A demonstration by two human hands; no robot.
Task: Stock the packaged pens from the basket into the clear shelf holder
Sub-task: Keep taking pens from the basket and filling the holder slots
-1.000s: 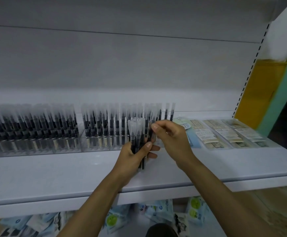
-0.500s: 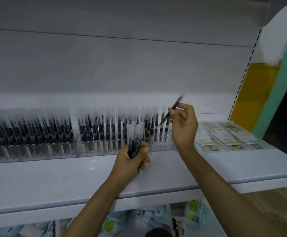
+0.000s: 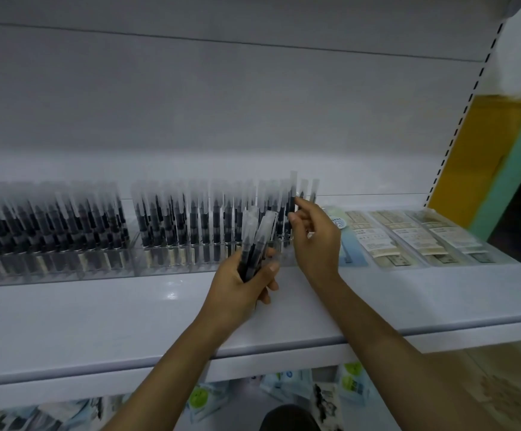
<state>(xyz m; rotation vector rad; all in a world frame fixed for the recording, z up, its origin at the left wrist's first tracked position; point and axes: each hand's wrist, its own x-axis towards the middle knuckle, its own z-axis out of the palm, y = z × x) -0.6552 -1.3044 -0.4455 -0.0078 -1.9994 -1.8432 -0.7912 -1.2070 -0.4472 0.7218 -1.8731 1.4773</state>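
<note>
Head view, looking down on the white shelf (image 3: pixel 97 321): the left hand (image 3: pixel 243 284) is wrapped around a bundle of packaged pens (image 3: pixel 254 241), fingers curled tight, just in front of the clear shelf holder (image 3: pixel 209 259). The right hand (image 3: pixel 315 241) pinches a single packaged pen (image 3: pixel 292 194) between thumb and fingertips, upright at the holder's right end, standing taller than its neighbours. Further right lie flat paper packets (image 3: pixel 408 237).

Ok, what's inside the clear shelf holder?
Rows of upright packaged pens stand in the clear holder; the right hand pinches one at its right end. The left hand's bundle hides some slots.
</note>
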